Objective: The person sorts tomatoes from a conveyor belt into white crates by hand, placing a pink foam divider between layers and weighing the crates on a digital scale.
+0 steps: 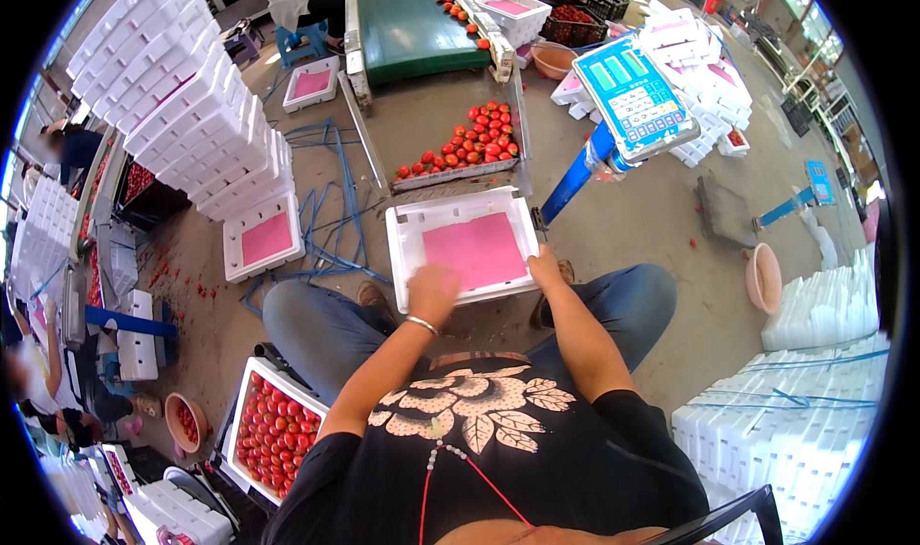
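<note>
A white foam box (399,246) lies between my knees, its floor lined with a pink sheet (478,250). My right hand (546,267) grips the box's right rim near the front corner. Blurred by motion, my left hand (433,292) is over the box's front left part; its fingers cannot be made out. Just beyond the box, small red tomatoes (467,146) are gathered in a metal-edged chute (431,124). A blue scale post (575,178) with a keypad display (632,95) rises to the right. What supports the box is hidden.
A green conveyor belt (420,31) carries tomatoes beyond the chute. Tall stacked foam boxes (208,113) stand left, above a pink-lined box (237,257). Loose blue straps (338,221) litter the floor. A tomato-filled box (277,430) sits beside my left hip. More stacked boxes (783,408) stand right.
</note>
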Motion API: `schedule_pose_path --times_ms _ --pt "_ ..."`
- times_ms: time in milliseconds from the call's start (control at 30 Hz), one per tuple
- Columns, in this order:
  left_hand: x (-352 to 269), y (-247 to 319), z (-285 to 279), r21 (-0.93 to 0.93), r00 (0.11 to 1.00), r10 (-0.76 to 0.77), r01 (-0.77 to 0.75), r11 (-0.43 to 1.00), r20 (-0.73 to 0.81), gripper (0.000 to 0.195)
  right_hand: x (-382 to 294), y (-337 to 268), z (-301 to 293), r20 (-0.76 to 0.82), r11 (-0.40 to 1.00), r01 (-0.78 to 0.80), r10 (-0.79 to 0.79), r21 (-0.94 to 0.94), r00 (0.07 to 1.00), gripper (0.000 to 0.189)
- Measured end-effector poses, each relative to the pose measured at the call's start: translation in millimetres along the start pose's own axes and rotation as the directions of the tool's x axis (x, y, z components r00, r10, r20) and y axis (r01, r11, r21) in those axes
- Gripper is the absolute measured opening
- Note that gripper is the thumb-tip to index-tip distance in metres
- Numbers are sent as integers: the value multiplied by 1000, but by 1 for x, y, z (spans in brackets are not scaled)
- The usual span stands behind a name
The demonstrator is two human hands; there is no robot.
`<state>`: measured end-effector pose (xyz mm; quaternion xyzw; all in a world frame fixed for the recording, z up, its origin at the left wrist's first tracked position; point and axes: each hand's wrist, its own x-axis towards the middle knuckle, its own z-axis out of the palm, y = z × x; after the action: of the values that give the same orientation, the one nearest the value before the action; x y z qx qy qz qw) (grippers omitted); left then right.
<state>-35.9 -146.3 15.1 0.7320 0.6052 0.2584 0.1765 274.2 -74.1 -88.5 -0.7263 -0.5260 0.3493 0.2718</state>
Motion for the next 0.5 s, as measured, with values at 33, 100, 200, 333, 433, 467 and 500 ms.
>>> schedule_pose_path --times_ms 33,100,200,333,433,467,500 --pt "1 -12 -9 -26 970 -160 158 987 -185 48 -4 -11 6 39 999 -40 40 -2 998 50" --pt "9 -56 -8 1 772 -377 440 898 -511 48 -16 -31 7 -28 994 -102 101 -45 995 53" --pt "21 -133 18 -525 567 -823 688 501 -42 57 -15 -52 6 -86 968 -151 136 -202 987 55" --pt "29 -129 45 -718 664 -670 638 277 332 63 -8 -56 8 -148 914 -181 135 -363 980 54" --pt "48 -136 47 -725 718 -646 587 362 259 59 12 -55 7 -112 912 -148 114 -382 987 51" --pt "62 -104 29 -696 675 -670 640 326 307 56 18 -38 3 -103 906 -160 129 -391 986 49" --pt "64 -112 25 -698 689 -667 626 349 284 55 20 -49 4 -68 903 -142 125 -406 990 50"
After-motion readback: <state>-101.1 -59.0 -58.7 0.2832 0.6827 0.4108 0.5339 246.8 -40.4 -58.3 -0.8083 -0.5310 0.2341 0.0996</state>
